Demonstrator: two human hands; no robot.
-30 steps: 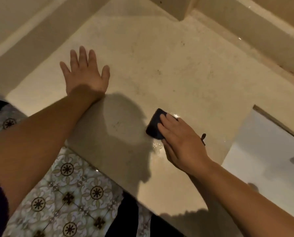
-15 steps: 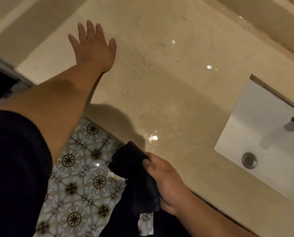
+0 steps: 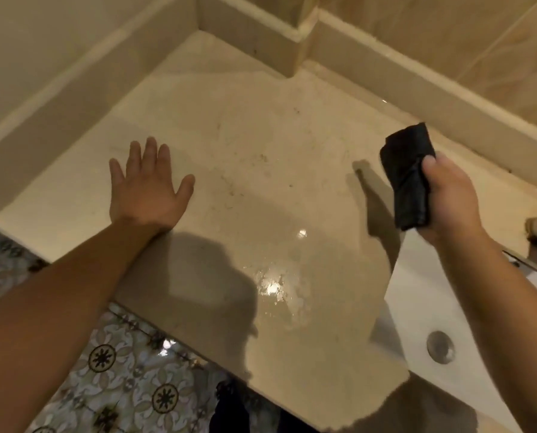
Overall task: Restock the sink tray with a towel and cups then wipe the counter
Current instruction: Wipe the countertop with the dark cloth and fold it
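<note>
Raised from below the counter point(image 3: 261, 151), right hand point(image 3: 451, 198) grips cloth point(image 3: 409, 179).

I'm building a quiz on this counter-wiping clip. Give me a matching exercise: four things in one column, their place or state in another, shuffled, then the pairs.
Things:
1. left hand
2. black cloth
3. wet patch
4. drain

Place or state:
A. glistening on the counter near its front edge
B. flat on the counter, fingers spread
C. in the white sink basin
D. bunched in the right hand, above the counter

Pairs: 1-B, 2-D, 3-A, 4-C
</note>
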